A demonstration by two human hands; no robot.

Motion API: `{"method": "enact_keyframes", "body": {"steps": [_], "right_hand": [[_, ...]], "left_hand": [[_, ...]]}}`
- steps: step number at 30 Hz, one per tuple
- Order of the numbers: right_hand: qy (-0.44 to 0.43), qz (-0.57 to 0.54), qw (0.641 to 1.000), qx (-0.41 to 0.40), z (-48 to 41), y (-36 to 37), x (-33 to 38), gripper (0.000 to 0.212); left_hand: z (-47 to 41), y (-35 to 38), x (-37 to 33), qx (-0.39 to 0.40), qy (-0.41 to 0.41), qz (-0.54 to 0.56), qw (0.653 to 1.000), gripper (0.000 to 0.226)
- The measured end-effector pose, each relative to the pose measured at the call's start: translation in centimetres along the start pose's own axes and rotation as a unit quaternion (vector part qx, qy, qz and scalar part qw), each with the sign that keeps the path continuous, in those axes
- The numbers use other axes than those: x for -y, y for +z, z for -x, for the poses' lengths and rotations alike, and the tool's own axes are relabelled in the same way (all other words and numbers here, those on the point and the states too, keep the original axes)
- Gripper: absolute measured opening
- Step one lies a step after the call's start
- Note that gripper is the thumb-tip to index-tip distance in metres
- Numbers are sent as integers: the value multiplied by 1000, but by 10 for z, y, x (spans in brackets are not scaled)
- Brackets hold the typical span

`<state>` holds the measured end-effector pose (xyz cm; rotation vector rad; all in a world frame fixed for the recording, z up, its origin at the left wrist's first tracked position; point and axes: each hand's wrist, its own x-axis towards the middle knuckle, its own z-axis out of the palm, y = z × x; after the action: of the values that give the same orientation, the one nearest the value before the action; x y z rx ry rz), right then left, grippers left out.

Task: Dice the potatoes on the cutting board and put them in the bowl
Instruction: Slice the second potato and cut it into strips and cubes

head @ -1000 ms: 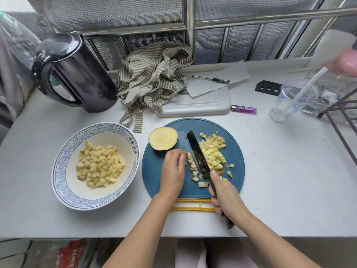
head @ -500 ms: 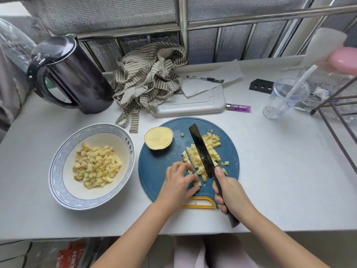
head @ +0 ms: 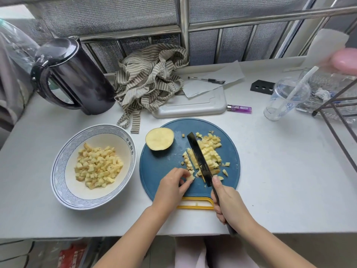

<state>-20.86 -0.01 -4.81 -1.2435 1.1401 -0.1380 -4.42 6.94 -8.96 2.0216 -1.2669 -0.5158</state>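
At the near edge of the cutting board (head: 158, 171), the right hand (head: 229, 202) wraps its grip round the knife (head: 199, 159); the left hand (head: 173, 186) pinches a cube (head: 190, 177). Best gather the mid-board dice (head: 209, 151) against the blade before lifting them to the bowl (head: 58, 171) left of the board. A potato half (head: 159, 138) waits at the far edge.

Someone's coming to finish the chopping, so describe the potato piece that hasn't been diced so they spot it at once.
Find the round blue cutting board in the middle of the white counter, just right of the bowl. At the board's far left edge lies the potato half, pale cut face showing. Unlike the small cubes heaped beside the knife, it is one large oval piece.
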Motion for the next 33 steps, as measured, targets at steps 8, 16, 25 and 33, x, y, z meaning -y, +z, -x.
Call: {"method": "enact_keyframes", "body": {"steps": [8, 16, 25, 33], "right_hand": [[-7, 4, 1000, -13, 6, 13, -2, 54], [-20, 39, 999, -27, 2, 15, 8, 54], [-14, 56, 998, -30, 0, 17, 7, 55], [-17, 61, 998, -28, 1, 15, 5, 56]], "left_hand": [[-7, 6, -3, -39, -22, 53, 998, 14], [-22, -2, -2, -41, -29, 46, 998, 14], [-20, -13, -1, -4, -27, 59, 998, 25], [-19, -4, 3, 3, -10, -63, 998, 43]]}}
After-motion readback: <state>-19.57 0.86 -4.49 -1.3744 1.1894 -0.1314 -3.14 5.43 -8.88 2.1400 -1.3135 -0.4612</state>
